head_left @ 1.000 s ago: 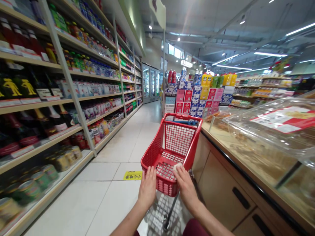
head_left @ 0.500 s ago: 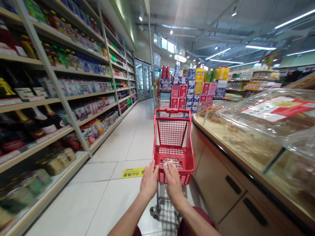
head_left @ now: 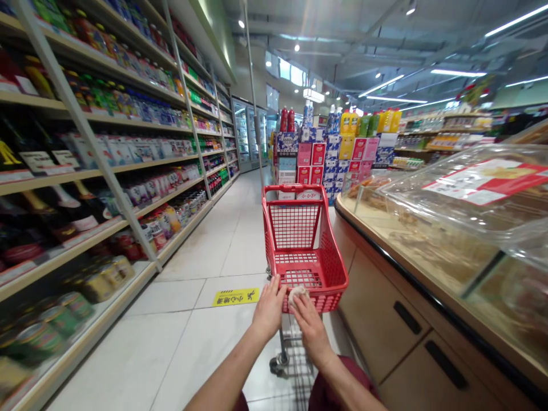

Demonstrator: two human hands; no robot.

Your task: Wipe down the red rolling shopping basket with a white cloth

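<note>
A red plastic shopping cart stands in front of me, its slatted basket holding nothing and its far panel raised. My left hand grips the near left corner of the basket rim, fingers over the edge. With my right hand I press a whitish crumpled cloth against the near rim, just right of my left hand. The fingers lie over part of the cloth, so its full shape is hidden. Below the basket a caster wheel shows on the tiled floor.
Tall shelves of bottles and cans line the left side. A bakery counter with clear plastic covers runs close along the right. Stacked drink cartons stand ahead. A yellow sign is stuck to the floor.
The cart has turned slightly, its near end swinging right and its far end left. Both hands have shifted right with the rim, and more of the cloth now shows.
</note>
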